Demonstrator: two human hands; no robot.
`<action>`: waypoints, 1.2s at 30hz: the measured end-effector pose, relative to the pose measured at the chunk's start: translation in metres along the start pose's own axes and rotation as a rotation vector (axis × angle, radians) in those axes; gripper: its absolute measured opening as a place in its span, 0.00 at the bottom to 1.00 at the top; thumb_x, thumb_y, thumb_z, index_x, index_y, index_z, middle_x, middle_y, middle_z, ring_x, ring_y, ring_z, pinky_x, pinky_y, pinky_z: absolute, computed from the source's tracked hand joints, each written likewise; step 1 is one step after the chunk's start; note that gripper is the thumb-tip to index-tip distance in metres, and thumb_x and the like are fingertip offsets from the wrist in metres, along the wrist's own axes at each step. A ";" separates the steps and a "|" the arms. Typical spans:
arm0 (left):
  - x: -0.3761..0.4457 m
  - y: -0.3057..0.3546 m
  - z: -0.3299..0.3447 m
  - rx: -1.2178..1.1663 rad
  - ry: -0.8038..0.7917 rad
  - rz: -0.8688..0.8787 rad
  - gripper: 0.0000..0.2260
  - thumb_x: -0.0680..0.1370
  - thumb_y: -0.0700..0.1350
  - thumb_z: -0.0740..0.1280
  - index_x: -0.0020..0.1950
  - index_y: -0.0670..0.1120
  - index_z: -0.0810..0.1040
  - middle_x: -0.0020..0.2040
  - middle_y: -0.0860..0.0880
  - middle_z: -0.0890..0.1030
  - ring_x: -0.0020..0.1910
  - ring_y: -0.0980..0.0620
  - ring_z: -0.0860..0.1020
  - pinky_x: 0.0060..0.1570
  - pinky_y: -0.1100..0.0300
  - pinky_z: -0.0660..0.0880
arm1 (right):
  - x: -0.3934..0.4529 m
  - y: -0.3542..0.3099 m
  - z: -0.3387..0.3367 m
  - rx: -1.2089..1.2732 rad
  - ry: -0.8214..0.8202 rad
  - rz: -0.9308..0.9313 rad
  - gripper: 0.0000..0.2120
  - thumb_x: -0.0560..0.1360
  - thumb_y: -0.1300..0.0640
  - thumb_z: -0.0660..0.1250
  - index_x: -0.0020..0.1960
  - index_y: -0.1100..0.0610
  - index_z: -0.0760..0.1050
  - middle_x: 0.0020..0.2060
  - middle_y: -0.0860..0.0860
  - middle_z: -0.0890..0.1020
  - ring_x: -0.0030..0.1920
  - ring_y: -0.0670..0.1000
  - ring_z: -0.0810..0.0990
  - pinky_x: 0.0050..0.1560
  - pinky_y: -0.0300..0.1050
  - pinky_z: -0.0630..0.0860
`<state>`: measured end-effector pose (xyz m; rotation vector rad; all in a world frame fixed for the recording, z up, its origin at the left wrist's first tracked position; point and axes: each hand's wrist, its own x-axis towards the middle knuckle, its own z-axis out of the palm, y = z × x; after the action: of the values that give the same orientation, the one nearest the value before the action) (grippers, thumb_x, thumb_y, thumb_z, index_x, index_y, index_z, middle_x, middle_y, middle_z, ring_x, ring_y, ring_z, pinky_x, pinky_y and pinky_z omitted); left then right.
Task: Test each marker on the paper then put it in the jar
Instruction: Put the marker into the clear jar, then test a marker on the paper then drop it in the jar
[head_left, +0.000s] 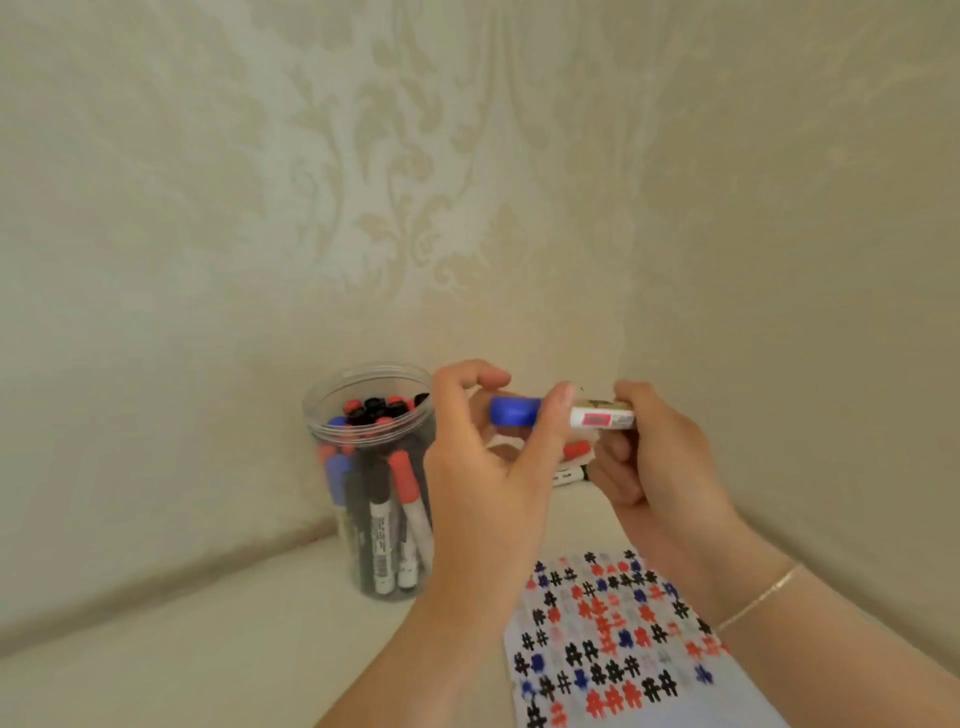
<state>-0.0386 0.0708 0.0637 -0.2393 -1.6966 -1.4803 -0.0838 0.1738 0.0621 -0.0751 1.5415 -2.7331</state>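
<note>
A blue-capped whiteboard marker (561, 414) is held level in mid-air at the centre of the frame, above the cream tabletop (208, 623) and just right of the jar. The left hand (488, 467) pinches the blue cap (514, 410) end, thumb on the near side and fingers (472, 376) curled over the top. The right hand (654, 457) grips the white barrel at its opposite end, fingers wrapped round it; a thin bracelet (763, 595) sits on that wrist. Whether the cap is fully seated or partly drawn off cannot be told owing to blur. The clear plastic jar (371, 483) stands upright at centre left, lid off, tight against the corner where the patterned wall (415, 182) meets the tabletop. It contains a number of markers with red, black and blue caps, standing caps-up. The sheet of paper (623, 644) lies flat in the lower right of the frame, partly under the right forearm, and is covered with rows of hash-shaped test marks in black, red and blue. Behind the hands, at centre, further markers (571, 467) lie on the tabletop, one with a red cap; they are mostly hidden and their number cannot be determined.
</note>
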 end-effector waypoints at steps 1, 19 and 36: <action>0.011 0.009 -0.003 0.003 0.017 0.063 0.11 0.72 0.52 0.68 0.49 0.53 0.69 0.39 0.57 0.80 0.36 0.59 0.80 0.33 0.65 0.75 | 0.005 -0.002 0.017 0.110 -0.052 0.039 0.15 0.78 0.58 0.58 0.34 0.56 0.63 0.22 0.50 0.61 0.18 0.46 0.54 0.17 0.37 0.54; 0.115 0.008 -0.121 0.681 -0.268 0.275 0.16 0.77 0.47 0.60 0.64 0.58 0.63 0.37 0.54 0.79 0.27 0.52 0.77 0.35 0.50 0.76 | 0.025 0.026 0.105 -0.976 -0.581 -0.181 0.17 0.76 0.63 0.59 0.63 0.52 0.73 0.55 0.50 0.78 0.56 0.49 0.76 0.50 0.35 0.71; 0.079 0.027 -0.110 0.520 -0.646 0.493 0.16 0.77 0.45 0.59 0.65 0.51 0.65 0.40 0.50 0.80 0.37 0.55 0.80 0.40 0.60 0.77 | -0.017 0.011 0.061 -1.138 -0.765 -0.551 0.13 0.73 0.66 0.57 0.53 0.52 0.71 0.52 0.38 0.70 0.48 0.46 0.75 0.49 0.45 0.74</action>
<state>-0.0196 -0.0478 0.1309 -0.8459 -2.2444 -0.5869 -0.0639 0.1158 0.0833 -1.4545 2.6386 -1.2433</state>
